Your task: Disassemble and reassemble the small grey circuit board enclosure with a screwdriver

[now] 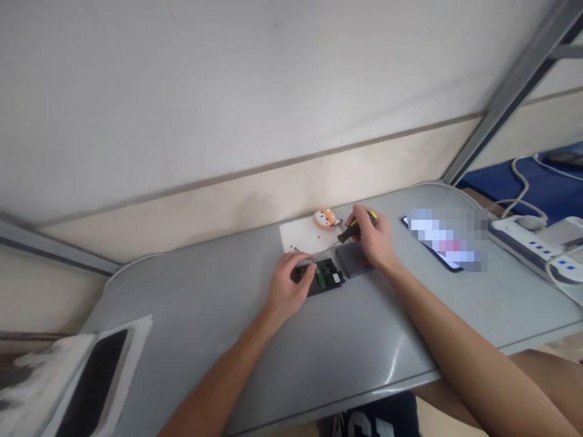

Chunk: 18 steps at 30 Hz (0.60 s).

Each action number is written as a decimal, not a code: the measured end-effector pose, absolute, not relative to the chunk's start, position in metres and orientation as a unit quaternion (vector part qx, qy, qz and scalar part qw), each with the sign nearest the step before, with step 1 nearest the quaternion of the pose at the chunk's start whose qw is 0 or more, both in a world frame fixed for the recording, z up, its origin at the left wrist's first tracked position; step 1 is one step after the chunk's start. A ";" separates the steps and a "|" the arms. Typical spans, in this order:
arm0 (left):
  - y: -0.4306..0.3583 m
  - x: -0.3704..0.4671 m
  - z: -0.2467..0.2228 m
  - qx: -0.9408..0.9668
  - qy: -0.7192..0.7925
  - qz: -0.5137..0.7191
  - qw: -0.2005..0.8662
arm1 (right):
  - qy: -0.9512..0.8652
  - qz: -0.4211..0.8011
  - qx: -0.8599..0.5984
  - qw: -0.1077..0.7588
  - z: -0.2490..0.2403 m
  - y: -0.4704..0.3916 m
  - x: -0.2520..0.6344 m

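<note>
An opened black electronic device (pixel 336 278) with a green circuit board lies on the desk. My left hand (pixel 288 282) is closed over its left end, thumb and fingers beside the screwdriver's tip; some fingers are hidden. In my right hand (pixel 374 237) is a screwdriver (pixel 350 232) with a black and yellow handle, its thin shaft slanting down left to the board. A dark grey flat cover (pixel 353 260) lies right of the device, partly under my right hand. Behind them, several tiny dark screws (pixel 295 249) lie on white paper (pixel 294 233).
An orange animal-faced case (pixel 325 218) sits on the paper. To the right are a lit phone (pixel 430 243), partly blurred, and a white power strip (pixel 532 246) with cables. A dark phone (pixel 98 379) lies on the left. A wall (pixel 255 188) closes off the grey desk's (pixel 204 291) back.
</note>
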State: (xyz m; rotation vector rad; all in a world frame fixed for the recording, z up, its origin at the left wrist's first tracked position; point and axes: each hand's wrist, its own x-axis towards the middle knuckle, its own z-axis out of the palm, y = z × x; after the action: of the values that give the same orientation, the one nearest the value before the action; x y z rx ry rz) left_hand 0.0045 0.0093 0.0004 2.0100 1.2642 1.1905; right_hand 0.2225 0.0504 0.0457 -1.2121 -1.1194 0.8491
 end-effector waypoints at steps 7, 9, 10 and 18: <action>0.010 0.005 -0.001 0.745 0.451 0.450 0.196 | -0.490 0.381 -0.515 0.592 0.047 0.047 0.217; 0.011 0.004 -0.002 0.745 0.453 0.454 0.186 | -0.490 0.382 -0.515 0.590 0.048 0.046 0.216; 0.011 0.004 -0.002 0.745 0.453 0.455 0.180 | -0.490 0.383 -0.516 0.589 0.049 0.046 0.216; 0.008 0.007 -0.002 0.762 0.439 0.460 0.120 | -0.519 0.352 -0.514 0.586 0.052 0.044 0.220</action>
State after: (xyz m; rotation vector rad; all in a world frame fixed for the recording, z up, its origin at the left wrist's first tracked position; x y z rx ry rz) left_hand 0.0069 0.0083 -0.0024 2.2272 1.2817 1.3447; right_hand 0.2196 0.0435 0.0518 -1.1975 -1.2102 0.8210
